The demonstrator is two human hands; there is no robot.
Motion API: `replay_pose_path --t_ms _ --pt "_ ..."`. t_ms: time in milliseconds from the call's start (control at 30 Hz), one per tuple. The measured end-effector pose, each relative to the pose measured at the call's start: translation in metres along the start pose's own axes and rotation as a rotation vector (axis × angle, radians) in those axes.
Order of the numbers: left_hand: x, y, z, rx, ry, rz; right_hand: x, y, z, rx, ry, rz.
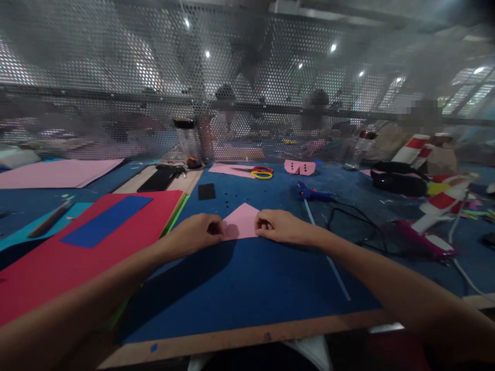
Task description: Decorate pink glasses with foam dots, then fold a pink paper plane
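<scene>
- Nearest you, the bench (240, 288) runs bare and blue from its wooden edge up to the pink sheet (243, 222), which is folded to a point facing away from you.
- Your left hand (203, 226) pinches the near left corner of the pink sheet between thumb and fingers; your right hand (276, 225), fingers curled, grips its right side.
- Left of the pink sheet lies a stack of red sheets (58, 270), with a blue strip (108, 221) on top.
- Well right of the pink sheet you have a magenta tool (429, 241) with a pale cord.
- Just beyond the pink sheet, to its left, is a black square (206, 191); beyond and right, a blue glue gun (315, 195) with a pale stick (337, 277) trailing back toward you.
- Farther behind the pink sheet are scissors (262, 173) and, to their right, a pink cutout (299, 167) with dark dots.
- Behind the pink sheet and left stands a clear jar (186, 141), upright, dark-lidded, with something orange low inside.
- Behind and right stands a second jar (359, 150), brown-lidded; you cannot make out its contents.
- Farthest, past the pink sheet, rises a perforated screen (247, 62).
</scene>
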State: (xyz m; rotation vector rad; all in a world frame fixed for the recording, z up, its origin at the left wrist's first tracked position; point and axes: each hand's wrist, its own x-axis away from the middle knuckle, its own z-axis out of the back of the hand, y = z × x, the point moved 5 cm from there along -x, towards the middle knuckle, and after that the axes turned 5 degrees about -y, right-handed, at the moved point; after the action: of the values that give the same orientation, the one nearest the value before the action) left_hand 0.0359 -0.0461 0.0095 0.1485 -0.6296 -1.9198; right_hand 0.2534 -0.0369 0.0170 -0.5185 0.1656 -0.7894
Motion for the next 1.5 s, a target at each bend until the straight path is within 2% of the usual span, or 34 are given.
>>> replay_pose_path --t_ms 467,1500 --pt "0.006 -0.008 0.007 -0.05 -0.028 0.038 0.0 0.0 0.0 -0.007 -0.007 -0.014" --pt "0.034 -0.043 0.018 0.002 0.021 0.122 0.0 -0.001 0.0 -0.002 -0.008 -0.005"
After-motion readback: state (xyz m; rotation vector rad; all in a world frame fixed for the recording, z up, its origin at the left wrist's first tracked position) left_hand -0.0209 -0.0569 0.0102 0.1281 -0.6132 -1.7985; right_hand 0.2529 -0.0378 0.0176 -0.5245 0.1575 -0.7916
